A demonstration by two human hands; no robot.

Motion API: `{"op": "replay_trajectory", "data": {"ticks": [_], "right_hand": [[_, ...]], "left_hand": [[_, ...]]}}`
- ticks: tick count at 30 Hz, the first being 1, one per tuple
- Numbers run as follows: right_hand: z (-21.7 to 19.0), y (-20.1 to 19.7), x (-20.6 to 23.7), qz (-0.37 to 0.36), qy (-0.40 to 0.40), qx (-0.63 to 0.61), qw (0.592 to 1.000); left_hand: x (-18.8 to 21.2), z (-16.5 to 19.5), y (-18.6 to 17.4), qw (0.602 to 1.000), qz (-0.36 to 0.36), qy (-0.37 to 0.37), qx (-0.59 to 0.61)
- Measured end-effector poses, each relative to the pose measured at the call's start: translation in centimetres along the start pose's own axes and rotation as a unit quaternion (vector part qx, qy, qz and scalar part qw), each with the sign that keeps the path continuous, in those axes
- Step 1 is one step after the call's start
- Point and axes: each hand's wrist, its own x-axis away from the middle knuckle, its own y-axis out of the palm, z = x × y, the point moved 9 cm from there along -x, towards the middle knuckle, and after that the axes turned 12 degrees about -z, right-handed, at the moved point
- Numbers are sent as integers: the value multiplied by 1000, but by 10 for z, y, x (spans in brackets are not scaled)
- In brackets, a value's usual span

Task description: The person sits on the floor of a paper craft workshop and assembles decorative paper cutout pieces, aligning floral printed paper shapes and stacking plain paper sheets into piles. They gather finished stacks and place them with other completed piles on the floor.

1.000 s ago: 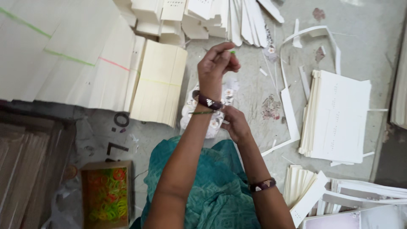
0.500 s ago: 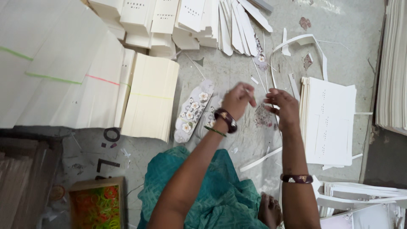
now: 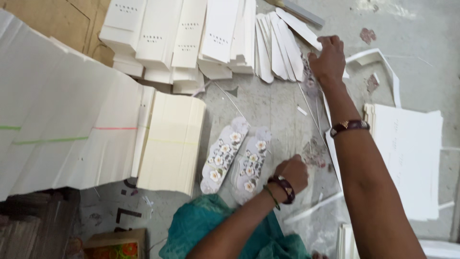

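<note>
My right hand (image 3: 328, 57) reaches far forward, and its fingers curl over the end of a long white card piece (image 3: 299, 26) in a fanned row of such pieces (image 3: 273, 48). My left hand (image 3: 291, 171) is a closed fist low over the grey floor. It sits just right of two sole-shaped cards printed with flowers (image 3: 224, 154) (image 3: 251, 164). Nothing shows in the fist. Thin wires or threads (image 3: 306, 103) run across the floor between my hands.
Stacks of white folded boxes (image 3: 187, 33) lie at the top, and cream sheet stacks (image 3: 170, 141) at the left. A white sheet pile (image 3: 407, 153) lies at the right, with loose white strips (image 3: 378, 57) near it. A box of coloured bands (image 3: 115, 247) stands at the bottom left.
My hands have parted. The right one went forward to the fanned white pieces. The left one dropped towards the floor beside the flowered cards.
</note>
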Motion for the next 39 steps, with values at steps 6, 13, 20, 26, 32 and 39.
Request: {"op": "replay_trajectory", "data": {"ticks": [6, 13, 20, 26, 32, 39], "right_hand": [[-15, 35, -48, -81, -48, 87, 992], [-7, 63, -13, -203, 32, 54, 977], [-44, 90, -13, -346, 103, -41, 932], [-65, 100, -25, -371, 202, 21, 906], [-73, 98, -33, -327, 215, 39, 920], [-79, 90, -38, -332, 217, 10, 918]], "left_hand": [[22, 3, -33, 993, -19, -75, 84], [31, 18, -50, 992, -8, -40, 118], [29, 17, -45, 992, -13, -34, 121], [24, 17, -45, 993, -19, -26, 109], [21, 13, -39, 990, -3, -34, 140], [19, 15, -39, 995, -7, -27, 96]]}}
